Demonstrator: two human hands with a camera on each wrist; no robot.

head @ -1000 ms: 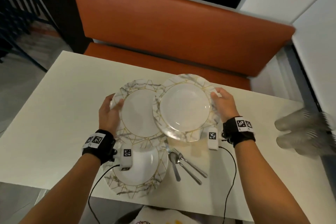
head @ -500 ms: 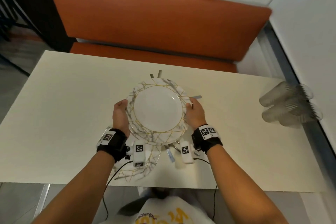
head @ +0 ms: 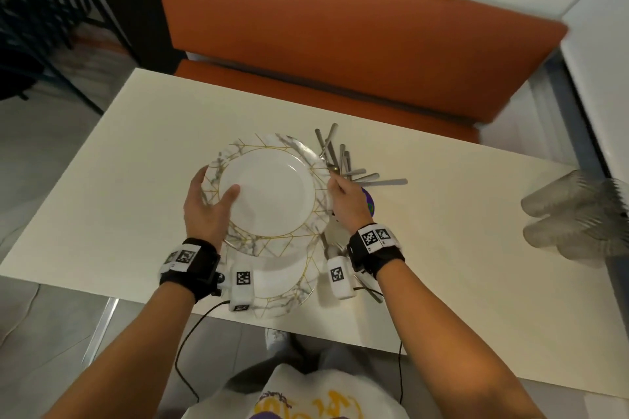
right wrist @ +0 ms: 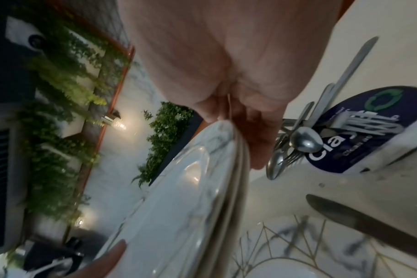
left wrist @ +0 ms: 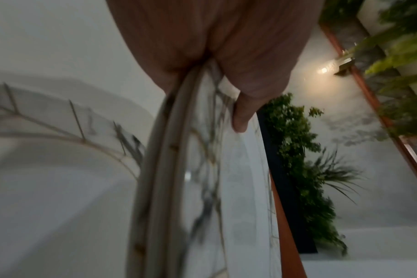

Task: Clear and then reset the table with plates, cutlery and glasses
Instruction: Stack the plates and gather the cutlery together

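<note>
Two marble-patterned plates with gold lines lie stacked (head: pixel 269 190), lifted a little above the cream table (head: pixel 119 187). My left hand (head: pixel 211 204) grips the stack's left rim, thumb on top. My right hand (head: pixel 343 194) grips the right rim. The left wrist view shows both rims edge-on (left wrist: pixel 167 169) under my thumb (left wrist: pixel 240 112). The right wrist view shows the stack (right wrist: pixel 214 188) too. A third matching plate (head: pixel 282 286) lies on the table, partly under the stack. A pile of forks and spoons (head: pixel 343 163) lies just beyond my right hand.
Several clear glasses (head: pixel 578 214) lie at the table's right edge. A dark blue round sticker (right wrist: pixel 369 131) sits under the cutlery (right wrist: pixel 305 143). A knife (right wrist: pixel 369 225) lies right of the near plate (right wrist: pixel 298 254). An orange bench (head: pixel 340 27) runs along the far side.
A second ago the right-hand plate only half overlapped the left one. It now sits squarely on it, and both hands hold the stack nearer me, over the near plate.
</note>
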